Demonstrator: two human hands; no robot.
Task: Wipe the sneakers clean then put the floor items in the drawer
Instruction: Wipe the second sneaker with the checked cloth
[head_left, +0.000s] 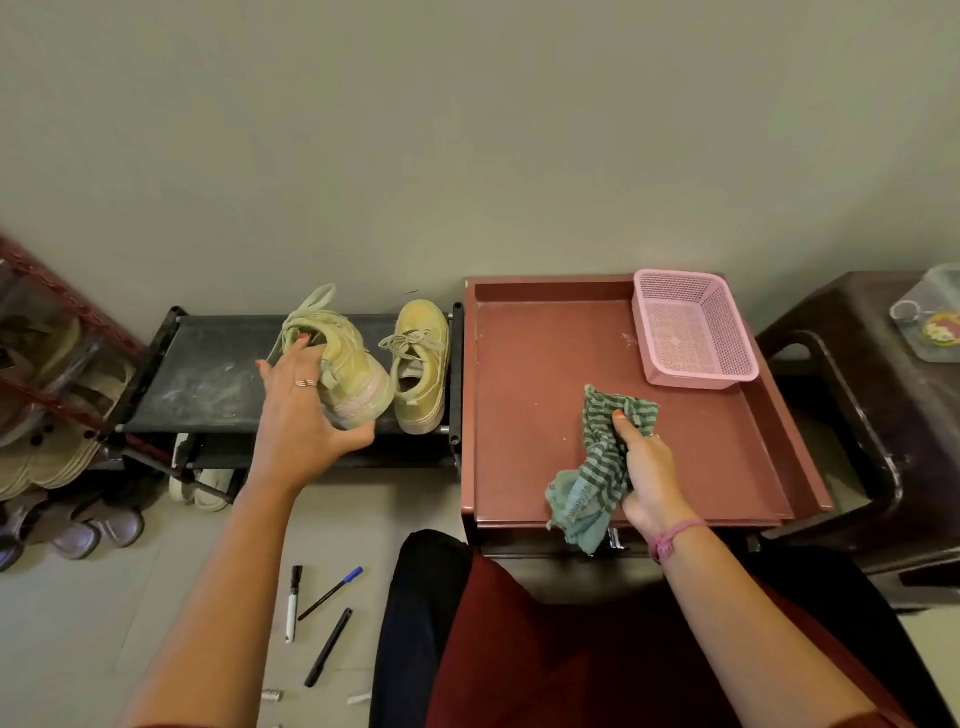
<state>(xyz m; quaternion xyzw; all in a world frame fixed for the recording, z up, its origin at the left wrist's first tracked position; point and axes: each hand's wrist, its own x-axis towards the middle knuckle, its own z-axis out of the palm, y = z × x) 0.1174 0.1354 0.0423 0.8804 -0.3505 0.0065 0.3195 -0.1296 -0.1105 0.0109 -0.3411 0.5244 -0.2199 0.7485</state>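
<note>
Left hand (306, 415) wraps the heel end of the near pale yellow-green canvas sneaker (343, 364), thumb under the sole, fingers over the collar — prob. to lift or steady it for wiping. That shoe sits tipped up on the dusty black shoe-rack shelf (208, 374) at approx. 10 o'clock; long axis runs near-far, toe toward the wall at 12, heel toward the person. Its twin, the second yellow-green lace-up sneaker (421, 364), lies flat just beside it at the 3 o'clock side, same axis, sole down. Right hand (649, 478) clutches a bunched green striped cloth (597, 467) w/ curled fingers, over the reddish-brown tray-topped counter (530, 389) at approx. 2 o'clock, ready to bring across. Floor items not yet collected: black-capped white marker (293, 605), blue-capped pen (332, 592), black pen (328, 647) at 7 o'clock.
</note>
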